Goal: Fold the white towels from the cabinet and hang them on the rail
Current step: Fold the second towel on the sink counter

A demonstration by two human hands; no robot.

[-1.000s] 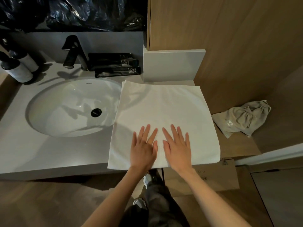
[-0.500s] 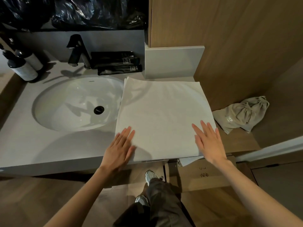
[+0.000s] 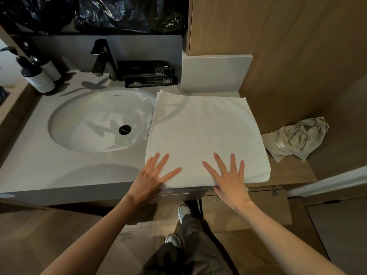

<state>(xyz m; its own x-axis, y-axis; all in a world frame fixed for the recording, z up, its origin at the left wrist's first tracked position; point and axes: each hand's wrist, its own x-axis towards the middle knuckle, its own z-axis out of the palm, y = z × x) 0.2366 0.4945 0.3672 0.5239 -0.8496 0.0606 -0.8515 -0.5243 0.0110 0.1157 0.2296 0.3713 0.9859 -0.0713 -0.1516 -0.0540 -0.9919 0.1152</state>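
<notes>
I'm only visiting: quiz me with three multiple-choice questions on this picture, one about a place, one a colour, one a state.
1. Where is the towel relative to the sink?
A. inside it
B. right of it, on the counter
C. left of it
2. What colour is the tap?
A. black
B. gold
C. white
3. How are the left hand and right hand?
A. clenched
B. lifting the towel
C. open, fingers spread on the towel
Answers: B, it lies flat on the counter; A, it looks black throughout; C, straight fingers rest on it.
</notes>
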